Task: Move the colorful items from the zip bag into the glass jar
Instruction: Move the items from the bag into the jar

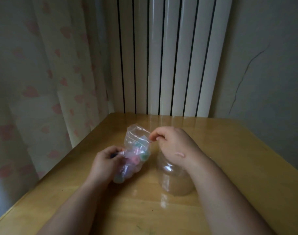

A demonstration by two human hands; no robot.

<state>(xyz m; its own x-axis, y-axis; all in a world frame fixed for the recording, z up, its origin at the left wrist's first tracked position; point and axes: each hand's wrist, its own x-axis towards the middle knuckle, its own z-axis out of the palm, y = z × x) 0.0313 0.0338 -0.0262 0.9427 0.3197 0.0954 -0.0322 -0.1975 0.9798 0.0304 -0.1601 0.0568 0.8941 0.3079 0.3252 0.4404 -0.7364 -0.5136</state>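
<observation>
Zip bag (136,146) is held above the bench (229,167), left of centre, with its mouth end uppermost and its film clear and creased. Colorful items (140,155) sit inside the bag in its middle and lower part. Pink and green-blue pieces show through the film, but blur and dim light prevent any count or shape from being made out. The left hand (107,160) grips the bag's lower left side with curled fingers and covers that part of it. A small dark spot between these fingers cannot be identified. The right hand (170,143) pinches the bag's upper right edge between thumb and fingertips, with the remaining fingers curled under. Glass jar (175,180) stands upright on the bench just to the right of the bag. The right hand and wrist hide its mouth and upper shoulder, so only the lower body and base show. What the jar contains cannot be determined, because the bench colour shows through the glass. Both forearms are cut off by the lower frame edge, and that edge also cuts off the near part of the bench. A curtain (43,82) with faint pink heart shapes hangs at left, a ribbed white radiator (170,56) stands behind the bench, and a wall (272,65) with a thin crack is at right.
</observation>
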